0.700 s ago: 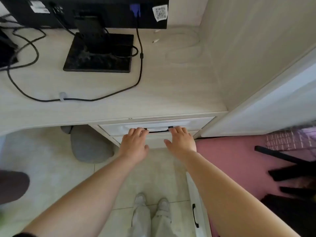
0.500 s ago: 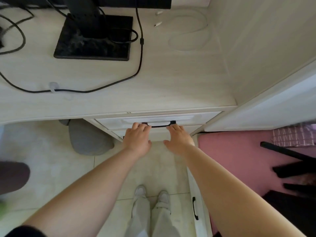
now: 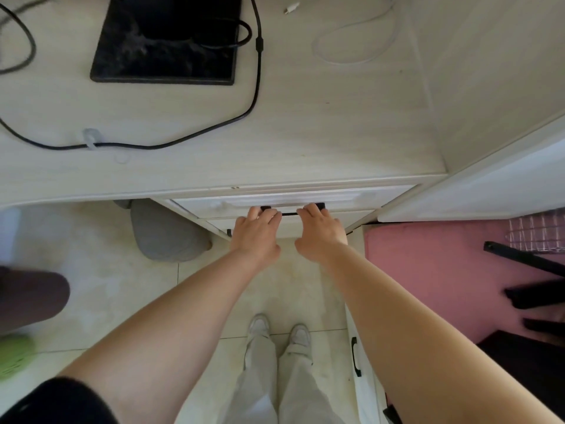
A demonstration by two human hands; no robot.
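Note:
A pale wood desk [image 3: 305, 133] has a white top drawer [image 3: 214, 206] under its front edge. The drawer carries a black bar handle [image 3: 289, 213]. My left hand [image 3: 255, 232] grips the handle's left end, fingers curled over it. Beside it, my right hand [image 3: 322, 234] grips the right end the same way. Only a short stretch of the bar shows between the two hands. The drawer front sits close under the desk edge, with a second drawer front [image 3: 220, 224] just below it.
A black monitor base [image 3: 165, 50], a black cable [image 3: 214, 127] and a white cable [image 3: 351, 41] lie on the desk. A grey stool [image 3: 168, 237] stands under it. A pink mat [image 3: 428, 270] lies to the right, and an open white door [image 3: 354, 356] stands near my right arm.
The view has tilted down and come closer to the desk. Both hands have stayed on the drawer handle, and their fingers now wrap further over it.

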